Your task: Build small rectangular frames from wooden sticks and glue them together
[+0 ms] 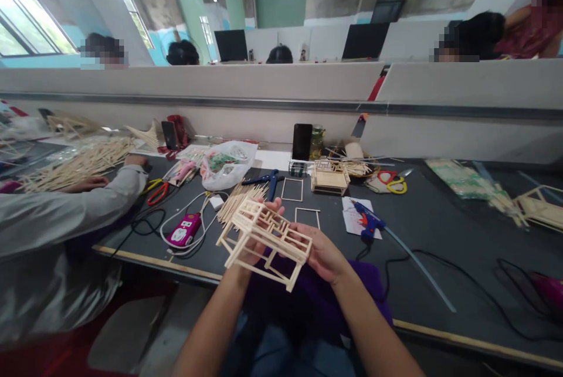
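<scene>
Both hands hold up a small wooden stick frame (268, 235), an open box-like model of pale sticks with a lattice on top. My left hand (251, 248) grips it from behind and beneath, its fingertips showing past the far side. On the right end, my right hand (323, 252) closes around the edge with the thumb along the near side. Just beyond the model lie a flat stick rectangle (292, 189) and a second, partly covered stick rectangle (308, 210). Loose wooden sticks (237, 204) are piled to the left of it.
A blue glue gun (368, 220) rests on paper at right, trailing a glue stick and cable. Scissors (393, 181), a small finished stick model (329, 180), a phone (302, 141) and a plastic bag (226, 167) stand farther back. A co-worker's sleeve (79, 207) reaches in at left.
</scene>
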A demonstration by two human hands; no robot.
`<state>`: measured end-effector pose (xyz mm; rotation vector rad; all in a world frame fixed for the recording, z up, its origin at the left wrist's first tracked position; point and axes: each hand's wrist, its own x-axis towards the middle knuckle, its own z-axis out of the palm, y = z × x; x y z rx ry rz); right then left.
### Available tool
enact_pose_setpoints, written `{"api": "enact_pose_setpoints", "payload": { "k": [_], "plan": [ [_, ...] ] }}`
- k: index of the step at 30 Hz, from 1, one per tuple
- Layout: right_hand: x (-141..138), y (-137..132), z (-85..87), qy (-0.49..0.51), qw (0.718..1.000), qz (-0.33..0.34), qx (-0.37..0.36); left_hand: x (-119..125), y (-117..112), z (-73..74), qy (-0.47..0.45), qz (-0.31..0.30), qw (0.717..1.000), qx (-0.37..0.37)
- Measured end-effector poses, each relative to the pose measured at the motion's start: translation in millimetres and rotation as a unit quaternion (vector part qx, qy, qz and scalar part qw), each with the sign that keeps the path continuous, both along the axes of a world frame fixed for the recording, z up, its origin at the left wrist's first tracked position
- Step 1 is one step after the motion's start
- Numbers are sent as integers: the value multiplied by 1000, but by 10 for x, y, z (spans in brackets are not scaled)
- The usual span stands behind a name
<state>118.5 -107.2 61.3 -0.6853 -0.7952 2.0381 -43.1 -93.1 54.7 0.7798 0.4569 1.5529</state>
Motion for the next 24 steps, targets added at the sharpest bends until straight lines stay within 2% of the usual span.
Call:
{"api": "enact_pose_setpoints", "payload": {
  "k": [9,15,17,22,23,24],
  "plan": [
    [-18,127,0,-28,999,10,-23,-65,-15,41,44,-21,998,-36],
    [10,279,24,-78,997,6,5,-133,61,85,137,-11,990,-39],
    [21,313,29,-84,996,2,14,-190,98,131,177,-21,983,-38],
    [91,384,23,-122,991,-34,52,-440,239,162,297,-107,949,-21],
    [115,407,21,-136,987,-50,63,-500,266,142,328,-100,939,-33],
    [142,436,18,-153,983,-69,75,-558,288,114,351,-68,933,-49]
  ]
}}
